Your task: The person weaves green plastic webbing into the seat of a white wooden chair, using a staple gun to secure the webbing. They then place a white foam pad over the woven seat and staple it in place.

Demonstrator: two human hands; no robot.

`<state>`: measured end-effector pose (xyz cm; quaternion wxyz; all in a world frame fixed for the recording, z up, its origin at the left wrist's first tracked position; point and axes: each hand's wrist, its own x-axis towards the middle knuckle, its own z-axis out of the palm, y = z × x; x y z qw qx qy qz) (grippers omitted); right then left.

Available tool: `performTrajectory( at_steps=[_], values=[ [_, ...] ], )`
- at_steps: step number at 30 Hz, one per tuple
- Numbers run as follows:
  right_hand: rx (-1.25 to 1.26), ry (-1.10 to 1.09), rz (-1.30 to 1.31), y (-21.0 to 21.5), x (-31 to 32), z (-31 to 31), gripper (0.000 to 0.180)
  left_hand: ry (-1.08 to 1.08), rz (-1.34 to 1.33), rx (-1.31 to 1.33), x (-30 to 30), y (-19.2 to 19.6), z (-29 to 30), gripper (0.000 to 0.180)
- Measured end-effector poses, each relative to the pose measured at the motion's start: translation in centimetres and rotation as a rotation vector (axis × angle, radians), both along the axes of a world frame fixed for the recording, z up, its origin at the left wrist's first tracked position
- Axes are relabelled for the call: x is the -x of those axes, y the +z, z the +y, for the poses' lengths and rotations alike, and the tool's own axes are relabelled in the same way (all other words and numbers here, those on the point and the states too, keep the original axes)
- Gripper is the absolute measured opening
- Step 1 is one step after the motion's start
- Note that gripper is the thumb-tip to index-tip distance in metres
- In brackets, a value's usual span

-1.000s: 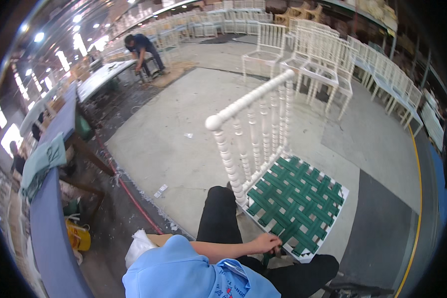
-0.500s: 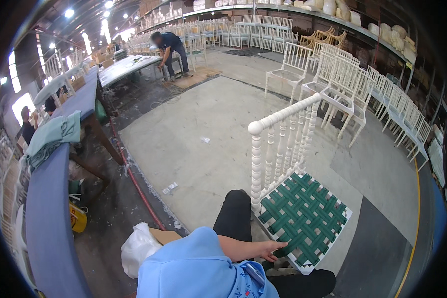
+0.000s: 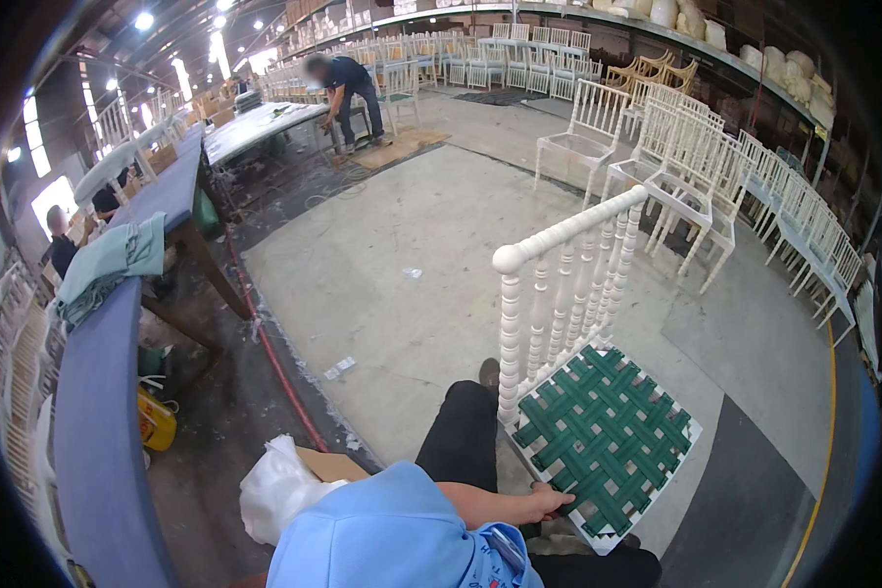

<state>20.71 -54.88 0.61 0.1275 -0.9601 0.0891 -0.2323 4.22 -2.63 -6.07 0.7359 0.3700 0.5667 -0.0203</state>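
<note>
A white chair frame with turned spindles point(image 3: 563, 287) stands in front of me, to the right. Its seat is woven from green webbing straps point(image 3: 603, 431) over a white seat frame point(image 3: 601, 541). My left hand point(image 3: 547, 501) is at the near left edge of the seat, its fingers closed on a green webbing strap at the frame. What lies under those fingers is partly hidden. My right hand does not show. My knees are on either side of the seat's near corner.
A white plastic bag point(image 3: 282, 490) and brown cardboard point(image 3: 331, 465) lie at my left. Beyond them run a red hose point(image 3: 282, 377) and a long blue-covered bench point(image 3: 98, 421) with folded cloth point(image 3: 118, 257). White chairs point(image 3: 671, 167) stand at right; a person point(image 3: 348, 93) bends by a far table.
My left hand has gone from extended fingers over the strap to a closed grip at the seat's edge. The view has shifted slightly; the chair stays in place.
</note>
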Motion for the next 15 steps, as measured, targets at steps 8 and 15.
performTrajectory(
  at_steps=[8, 15],
  values=[
    [-0.355, 0.642, 0.007, 3.7, -2.0, 15.5, 0.035, -0.014, -0.023, -0.131, 0.8, 0.4, 0.2, 0.093],
    [-0.858, 0.720, 0.250, 2.9, 1.6, 24.2, 0.036, -0.293, -0.037, -0.439, -0.2, -2.7, 1.7, 0.086]
  ],
)
